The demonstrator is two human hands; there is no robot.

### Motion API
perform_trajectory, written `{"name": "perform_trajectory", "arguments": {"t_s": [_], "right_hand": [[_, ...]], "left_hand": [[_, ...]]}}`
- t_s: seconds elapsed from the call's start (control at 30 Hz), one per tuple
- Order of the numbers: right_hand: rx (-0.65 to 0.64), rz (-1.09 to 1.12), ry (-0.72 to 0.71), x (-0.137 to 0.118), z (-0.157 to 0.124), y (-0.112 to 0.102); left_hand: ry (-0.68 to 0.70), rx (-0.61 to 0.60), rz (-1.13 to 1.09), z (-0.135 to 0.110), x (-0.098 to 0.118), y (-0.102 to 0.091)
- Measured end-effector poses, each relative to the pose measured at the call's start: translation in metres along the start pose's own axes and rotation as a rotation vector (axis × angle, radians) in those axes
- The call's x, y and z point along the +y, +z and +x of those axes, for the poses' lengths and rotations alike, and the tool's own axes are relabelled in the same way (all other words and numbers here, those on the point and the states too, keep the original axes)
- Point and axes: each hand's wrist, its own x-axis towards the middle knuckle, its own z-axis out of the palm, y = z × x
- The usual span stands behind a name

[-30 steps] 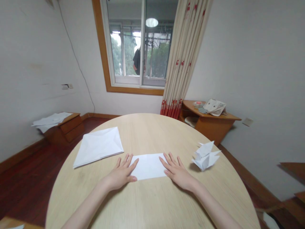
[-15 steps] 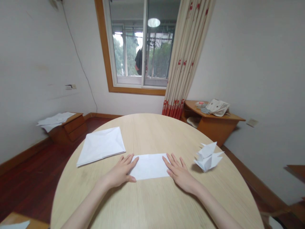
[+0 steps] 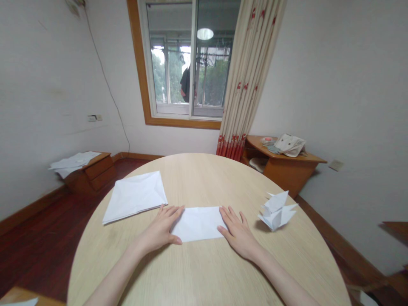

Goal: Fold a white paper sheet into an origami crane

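Note:
A white sheet of paper (image 3: pixel 198 225), folded into a wide rectangle, lies flat on the round wooden table (image 3: pixel 204 272) before me. My left hand (image 3: pixel 162 227) rests on its left end, fingers stretched out and thumb near the lower edge. On the right end lies my right hand (image 3: pixel 237 229), also open, its fingers pointing away from me and its thumb reaching in over the paper. Both hands press from above and neither grasps anything. The paper's short ends are partly hidden under them.
A stack of white paper (image 3: pixel 137 195) lies at the table's left. Folded white paper figures (image 3: pixel 276 212) stand at the right, close to my right hand. Beyond the table are a small cabinet (image 3: pixel 98 172), a corner desk (image 3: pixel 287 170) with a cloth bag, and a curtain (image 3: pixel 247 85).
My right hand's fingers have drawn closer together and its thumb has slid left over the paper. The left fingers have also closed up slightly. The paper stays in place.

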Motion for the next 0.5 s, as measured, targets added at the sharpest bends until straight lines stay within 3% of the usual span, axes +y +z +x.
{"name": "perform_trajectory", "arguments": {"t_s": [0.5], "right_hand": [[-0.005,0.047,0.023,-0.0028,-0.0003,-0.0017]], "left_hand": [[-0.015,0.043,0.017,-0.0013,0.0004,0.0002]]}}
